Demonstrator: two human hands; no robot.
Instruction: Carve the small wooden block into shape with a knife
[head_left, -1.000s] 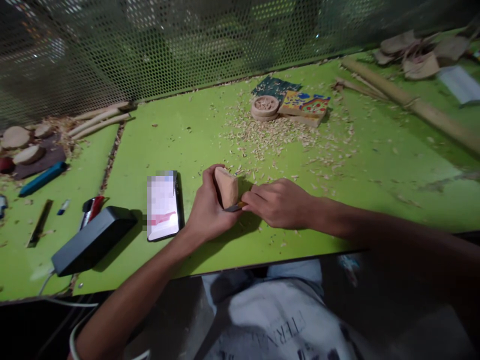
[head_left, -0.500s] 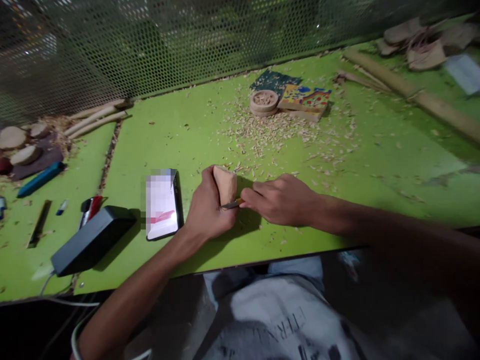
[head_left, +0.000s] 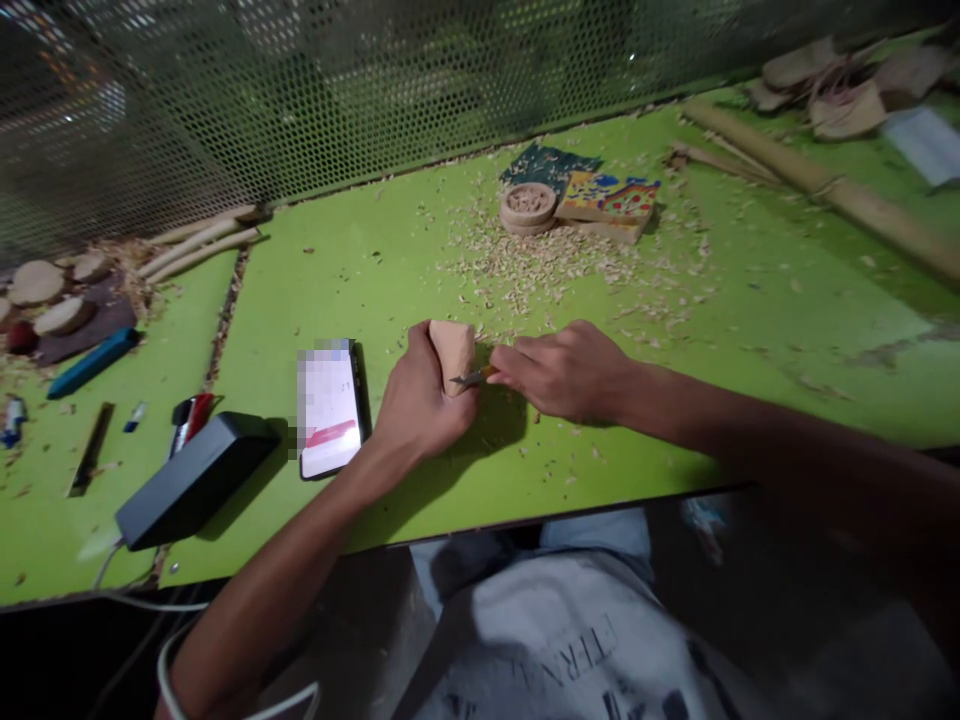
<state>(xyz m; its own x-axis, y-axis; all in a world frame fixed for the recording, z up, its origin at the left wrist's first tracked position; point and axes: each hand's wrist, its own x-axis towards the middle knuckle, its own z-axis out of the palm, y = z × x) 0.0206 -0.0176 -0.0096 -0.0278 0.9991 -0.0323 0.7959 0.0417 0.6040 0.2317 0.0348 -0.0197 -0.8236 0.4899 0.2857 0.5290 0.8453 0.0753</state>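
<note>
My left hand is wrapped round a pale block of wood, whose cut faces show above the thumb. In my right hand is a carving knife, gripped by its handle, most of which my fingers hide. The short dark blade points left and lies against the lower part of the wood, close to my left thumb. Both hands are just above the green table, near its front edge. A phone with a lit screen lies left of my left hand.
Wood shavings lie beyond my hands, around a round wooden dish and a painted block. A grey box with a cable, a blue tool and wood slices are at left. A long pole lies right.
My right hand and the knife have moved slightly up and away from me, so the blade now lies higher across the wood. My left hand still holds the block.
</note>
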